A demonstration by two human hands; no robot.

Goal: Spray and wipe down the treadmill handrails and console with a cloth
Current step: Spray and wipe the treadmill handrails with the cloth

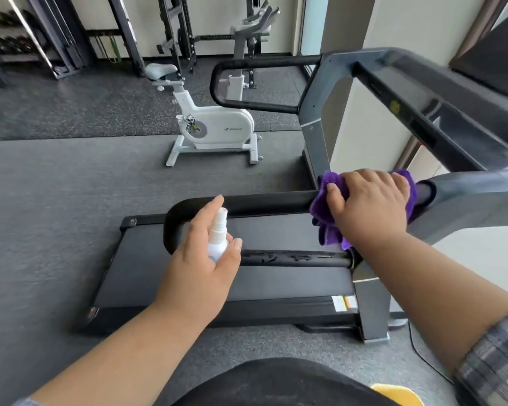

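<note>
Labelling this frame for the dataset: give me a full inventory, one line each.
treadmill: 1, black and grey, centre
near handrail: 1, black, loop over the deck
far handrail: 1, black, loop beyond it
cloth: 1, purple, on the near handrail
spray bottle: 1, white, over the deck
exercise bike: 1, white, behind the treadmill
weight rack: 1, black, back wall
left hand: holds the spray bottle
right hand: presses the cloth to the rail
</note>
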